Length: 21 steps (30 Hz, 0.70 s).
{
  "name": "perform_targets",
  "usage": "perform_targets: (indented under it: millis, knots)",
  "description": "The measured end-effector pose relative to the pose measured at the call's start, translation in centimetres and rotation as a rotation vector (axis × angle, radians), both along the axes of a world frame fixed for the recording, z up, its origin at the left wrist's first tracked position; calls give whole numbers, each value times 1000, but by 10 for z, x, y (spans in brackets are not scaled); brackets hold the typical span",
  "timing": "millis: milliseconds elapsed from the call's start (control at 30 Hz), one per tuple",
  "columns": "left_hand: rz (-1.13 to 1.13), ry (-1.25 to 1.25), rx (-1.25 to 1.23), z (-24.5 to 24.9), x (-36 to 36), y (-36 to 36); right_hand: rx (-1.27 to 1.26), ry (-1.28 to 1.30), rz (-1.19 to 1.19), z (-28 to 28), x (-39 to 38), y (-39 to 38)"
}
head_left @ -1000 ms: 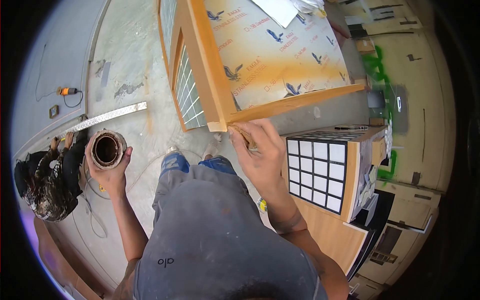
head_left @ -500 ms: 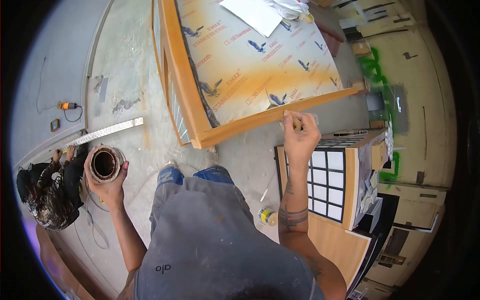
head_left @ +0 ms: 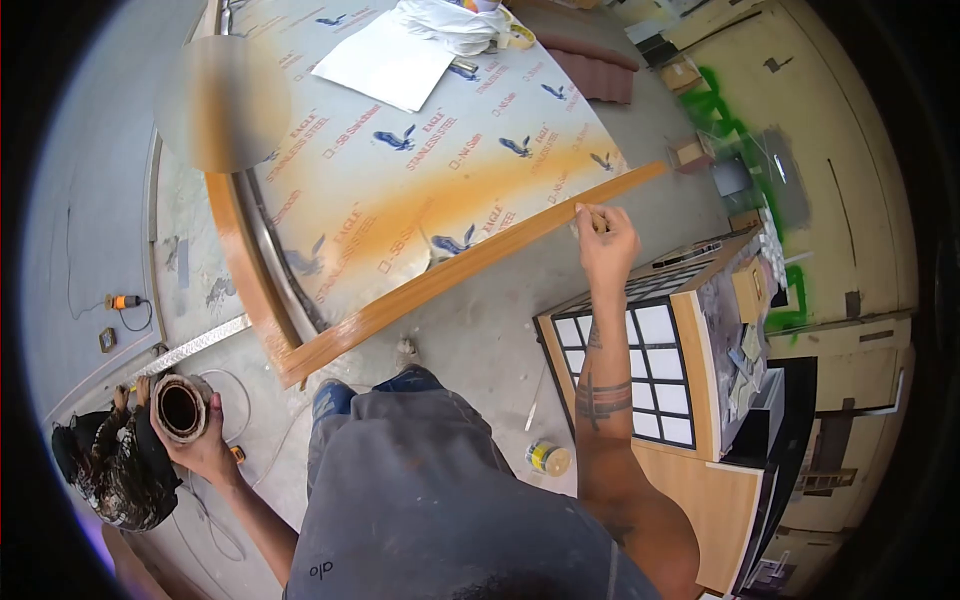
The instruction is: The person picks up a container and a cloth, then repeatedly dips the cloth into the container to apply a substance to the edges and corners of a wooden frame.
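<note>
On the left, my left hand (head_left: 205, 440) is wrapped round a round can (head_left: 181, 408) with dark brown contents. My right hand (head_left: 608, 240) is closed at the right part of a long wooden edge strip (head_left: 470, 262), pinching something small and tan that its fingers mostly hide. The strip runs along the near side of a large panel (head_left: 400, 185) covered in printed protective film with an orange-brown stain across it. A second wooden edge (head_left: 240, 270) meets the strip at the near left corner.
White sheets (head_left: 385, 60) and a crumpled plastic bag (head_left: 455, 25) lie on the panel. Another person (head_left: 118, 465) crouches at the lower left by a metal strip (head_left: 205, 343). A cabinet with a white grid (head_left: 655, 370) and a jar (head_left: 548, 458) are at the right.
The panel now appears farther left and lower in view. My right hand has moved right along the wooden strip, and my left hand with the can appears lower.
</note>
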<state>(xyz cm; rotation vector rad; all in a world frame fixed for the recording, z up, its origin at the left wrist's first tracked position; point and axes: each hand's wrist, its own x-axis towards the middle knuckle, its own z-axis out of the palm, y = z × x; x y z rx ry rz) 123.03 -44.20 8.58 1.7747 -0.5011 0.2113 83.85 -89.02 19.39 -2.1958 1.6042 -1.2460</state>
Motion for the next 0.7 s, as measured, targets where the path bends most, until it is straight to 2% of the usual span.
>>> perform_targets:
  millis: [367, 467, 567, 633, 667, 700]
  knots:
    - [193, 6, -22, -6, -40, -18, -61, -24, -62, -10, -84, -122]
    - [240, 46, -48, -3, -55, -21, -147, 70, -139, -14, -116, -164]
    - [272, 58, -39, -1, -67, -22, -97, 129, -223, -20, -165, -217]
    - [319, 67, 19, 6, -74, -24, -204, 234, -295, -27, -209, -259]
    - [312, 55, -35, 5, -76, -25, -80, 199, -353, -8, -212, -255]
    - [326, 60, -35, 5, -81, -24, -257, 293, -333, -9, -231, -272]
